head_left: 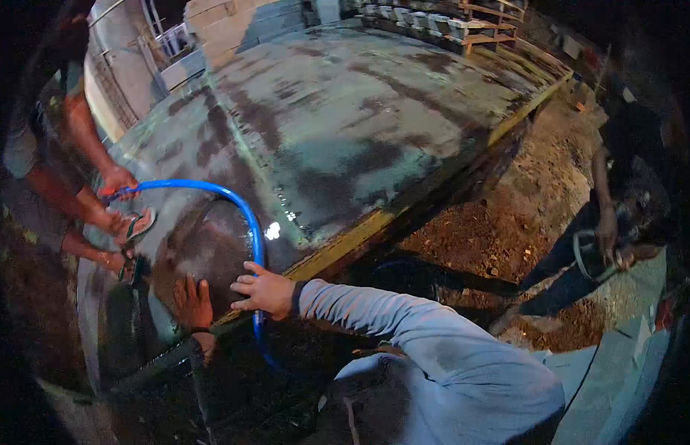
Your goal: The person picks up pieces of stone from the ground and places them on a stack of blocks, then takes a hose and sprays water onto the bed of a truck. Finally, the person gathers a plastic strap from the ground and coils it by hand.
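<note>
My left hand [191, 302] is in shadow, its fingers spread on or just above the dark surface at the near edge of the wet slab [345, 111]. Just to its right, my right hand [265, 291] lies across a blue hose [234, 194], fingers pointing left and apart. The hose runs beneath that hand and drops into the dark below. From there it arcs up and left to another person's hand [121, 182], which grips its far end. Whether my right palm presses on the hose cannot be made out.
A yellowish board [345, 241] edges the slab, with a drop to rubble ground [493, 222]. A person in flip-flops [142, 223] is at the left. Another person at right holds a rounded object [582, 256]. Block walls [241, 30] and a wooden frame [486, 30] stand behind.
</note>
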A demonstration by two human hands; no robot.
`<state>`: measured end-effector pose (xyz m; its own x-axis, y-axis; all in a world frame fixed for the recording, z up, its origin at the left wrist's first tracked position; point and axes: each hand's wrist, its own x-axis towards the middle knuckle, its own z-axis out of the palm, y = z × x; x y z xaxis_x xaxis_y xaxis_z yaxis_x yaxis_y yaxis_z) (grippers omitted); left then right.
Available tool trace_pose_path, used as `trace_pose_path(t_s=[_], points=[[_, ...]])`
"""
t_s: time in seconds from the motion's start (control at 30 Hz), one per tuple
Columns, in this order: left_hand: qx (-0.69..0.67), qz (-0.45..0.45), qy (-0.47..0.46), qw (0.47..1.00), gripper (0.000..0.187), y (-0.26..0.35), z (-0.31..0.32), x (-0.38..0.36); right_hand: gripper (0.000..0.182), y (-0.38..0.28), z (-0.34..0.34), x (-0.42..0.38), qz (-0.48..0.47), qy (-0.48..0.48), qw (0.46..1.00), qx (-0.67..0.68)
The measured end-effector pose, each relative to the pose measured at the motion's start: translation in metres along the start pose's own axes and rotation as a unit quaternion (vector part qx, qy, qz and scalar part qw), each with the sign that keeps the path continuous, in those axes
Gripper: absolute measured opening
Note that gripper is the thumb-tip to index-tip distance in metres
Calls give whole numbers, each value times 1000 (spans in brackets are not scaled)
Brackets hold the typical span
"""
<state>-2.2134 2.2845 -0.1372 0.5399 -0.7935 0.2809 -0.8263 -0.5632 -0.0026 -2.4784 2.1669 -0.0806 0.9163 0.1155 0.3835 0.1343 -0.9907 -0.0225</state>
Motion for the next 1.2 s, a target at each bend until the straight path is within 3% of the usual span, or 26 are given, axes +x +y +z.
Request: trace_pose_path(t_s=[0.07,0.13,0.17,0.23,0.27,0.37,0.47,0.6,0.73,0.8,0.9,0.93,0.97,1.03,1.13,1.2], points=[[16,-1,-26,1000,59,35,-46,-12,73,-3,-14,0,-12,-2,1000,22],[6,-63,-1,998,61,52,-63,-17,74,-2,-14,3,-12,1,999,48],[8,-57,45,997,62,41,-41,-14,75,6,11,4,-27,40,999,0],[-5,-48,105,993,62,30,-31,-18,73,-7,-22,7,1,-40,998,46],[-24,-42,123,991,62,36,-37,-16,77,-3,-15,7,-14,-24,999,26],[-61,-92,92,990,59,39,-47,-15,79,-7,-26,9,-13,-40,998,44],[-79,-133,84,984,53,43,-56,-14,66,-5,-19,11,-23,-24,999,30],[-9,-107,202,974,45,41,-35,-14,47,6,13,8,-37,35,998,-34],[-63,-105,94,988,50,27,-43,-15,44,6,10,9,-34,39,999,-15],[-147,-132,155,968,53,3,-32,-9,44,7,6,13,-41,20,999,-15],[-113,-132,221,960,56,-53,33,14,45,9,12,12,-42,27,998,-33],[-76,-125,238,960,57,-58,29,16,46,7,9,12,-36,19,999,-32],[-52,-168,192,966,58,-56,28,12,47,8,10,11,-39,24,998,-36],[-4,-248,95,964,60,-19,-40,-11,48,10,14,12,-41,33,998,-42],[-55,-255,67,963,60,-15,-52,-12,49,4,3,15,-25,12,999,-41],[-65,-190,217,955,62,-32,5,-8,48,4,6,14,-32,29,997,-61]])
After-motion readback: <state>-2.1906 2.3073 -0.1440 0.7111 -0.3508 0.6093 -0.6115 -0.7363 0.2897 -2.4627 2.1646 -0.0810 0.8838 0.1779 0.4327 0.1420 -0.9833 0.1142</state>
